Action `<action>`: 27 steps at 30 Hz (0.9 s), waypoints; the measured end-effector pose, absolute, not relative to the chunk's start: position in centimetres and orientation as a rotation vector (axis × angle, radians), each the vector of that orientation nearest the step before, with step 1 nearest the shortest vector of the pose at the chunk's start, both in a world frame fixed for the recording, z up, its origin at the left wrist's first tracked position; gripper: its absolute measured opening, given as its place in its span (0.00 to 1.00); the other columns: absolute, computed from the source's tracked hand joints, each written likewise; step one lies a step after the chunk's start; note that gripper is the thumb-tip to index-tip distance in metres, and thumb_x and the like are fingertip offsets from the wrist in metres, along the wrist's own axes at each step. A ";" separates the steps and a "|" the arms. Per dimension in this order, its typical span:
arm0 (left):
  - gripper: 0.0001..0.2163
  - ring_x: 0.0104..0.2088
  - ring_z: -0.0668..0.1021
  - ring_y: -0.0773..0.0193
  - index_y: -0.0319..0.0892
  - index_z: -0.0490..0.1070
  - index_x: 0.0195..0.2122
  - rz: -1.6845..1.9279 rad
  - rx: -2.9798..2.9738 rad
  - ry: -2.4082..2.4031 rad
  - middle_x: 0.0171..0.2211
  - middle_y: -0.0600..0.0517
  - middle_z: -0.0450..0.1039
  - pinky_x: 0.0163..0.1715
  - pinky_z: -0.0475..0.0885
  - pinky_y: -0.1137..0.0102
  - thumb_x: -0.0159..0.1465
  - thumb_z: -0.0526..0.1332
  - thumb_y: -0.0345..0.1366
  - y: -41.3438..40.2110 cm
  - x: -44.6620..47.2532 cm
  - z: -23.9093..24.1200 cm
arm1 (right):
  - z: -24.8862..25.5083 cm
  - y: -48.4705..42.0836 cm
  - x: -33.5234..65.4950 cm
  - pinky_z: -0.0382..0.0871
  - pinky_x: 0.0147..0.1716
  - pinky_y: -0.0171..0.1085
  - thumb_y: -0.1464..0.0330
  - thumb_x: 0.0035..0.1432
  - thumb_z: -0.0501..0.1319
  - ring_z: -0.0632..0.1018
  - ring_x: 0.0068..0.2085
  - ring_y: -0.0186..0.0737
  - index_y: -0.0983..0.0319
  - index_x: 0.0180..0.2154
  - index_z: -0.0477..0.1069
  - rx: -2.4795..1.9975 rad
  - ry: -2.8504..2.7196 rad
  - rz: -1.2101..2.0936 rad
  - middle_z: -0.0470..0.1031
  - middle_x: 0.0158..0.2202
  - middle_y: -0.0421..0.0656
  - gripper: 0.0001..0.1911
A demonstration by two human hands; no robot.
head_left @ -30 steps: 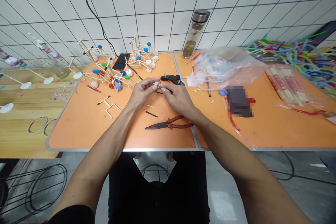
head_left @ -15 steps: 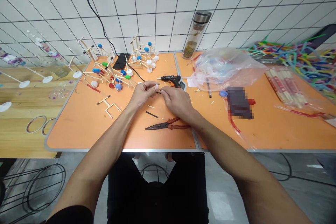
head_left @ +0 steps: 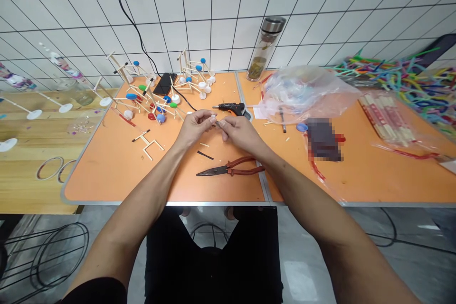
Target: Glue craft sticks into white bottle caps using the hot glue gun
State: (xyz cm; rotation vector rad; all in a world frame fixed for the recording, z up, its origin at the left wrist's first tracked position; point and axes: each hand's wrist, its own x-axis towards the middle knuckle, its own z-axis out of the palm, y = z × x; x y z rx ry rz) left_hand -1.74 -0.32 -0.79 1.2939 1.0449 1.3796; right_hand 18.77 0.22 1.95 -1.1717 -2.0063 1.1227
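Observation:
My left hand (head_left: 195, 127) is closed in a pinch over the orange table, with a small pale bit at its fingertips that I cannot make out. Close beside it, my right hand (head_left: 242, 134) pinches a thin dark strip (head_left: 217, 124) that reaches toward the left fingertips. Below the hands lie a black strip (head_left: 205, 155), a short pale stick (head_left: 204, 145) and long-nose pliers (head_left: 228, 169) with red handles. A small frame of wooden sticks (head_left: 148, 142) rests flat to the left. Just beyond the fingers is a black glue gun (head_left: 231, 107).
Stick models with coloured discs (head_left: 156, 104) crowd the back left, around a phone (head_left: 165, 84). A glass bottle (head_left: 265, 50) stands by the wall. To the right are a plastic bag (head_left: 306, 92), bundled sticks (head_left: 386, 116) and colourful pipe cleaners (head_left: 420, 85).
My right hand has shifted slightly and changed its grip, so its fingers are more extended and the dark strip shows more. My left hand stays nearly in place.

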 end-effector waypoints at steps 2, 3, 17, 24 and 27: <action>0.30 0.30 0.80 0.66 0.42 0.88 0.43 1.387 1.284 1.001 0.31 0.51 0.84 0.32 0.73 0.70 0.51 0.86 0.62 -0.3 -1.7 -0.8 | 2.1 0.7 19.1 0.52 0.22 0.37 0.51 0.74 0.62 0.63 0.20 0.34 0.57 0.34 0.73 -1.094 -1.773 1.561 0.74 0.25 0.38 0.19; 0.29 0.30 0.80 0.66 0.43 0.88 0.43 1.393 1.279 0.989 0.31 0.51 0.84 0.33 0.74 0.70 0.52 0.86 0.61 -0.3 -1.8 -0.9 | 2.1 0.9 19.2 0.49 0.20 0.37 0.48 0.71 0.64 0.60 0.19 0.32 0.56 0.35 0.72 -1.064 -1.688 1.689 0.74 0.25 0.37 0.20; 0.30 0.27 0.76 0.67 0.42 0.88 0.40 1.397 1.239 1.074 0.28 0.52 0.82 0.29 0.71 0.70 0.51 0.85 0.63 0.0 -1.9 -1.3 | 0.6 0.1 18.5 0.73 0.44 0.44 0.63 0.76 0.59 0.84 0.43 0.50 0.59 0.44 0.77 -1.067 -2.216 0.556 0.88 0.44 0.51 0.10; 0.28 0.31 0.80 0.64 0.43 0.89 0.44 1.389 1.300 0.972 0.31 0.50 0.84 0.33 0.75 0.69 0.56 0.84 0.61 -0.5 -1.8 -0.8 | 2.1 0.9 19.3 0.59 0.20 0.35 0.47 0.62 0.72 0.68 0.19 0.33 0.57 0.31 0.74 -0.951 -1.662 1.674 0.79 0.25 0.41 0.22; 0.28 0.30 0.80 0.65 0.43 0.89 0.44 1.377 1.302 0.966 0.30 0.51 0.84 0.32 0.75 0.69 0.55 0.85 0.61 -0.5 -1.6 -0.8 | 2.0 1.4 19.4 0.61 0.21 0.34 0.49 0.60 0.73 0.70 0.21 0.33 0.57 0.31 0.74 -0.947 -1.649 1.725 0.81 0.28 0.41 0.20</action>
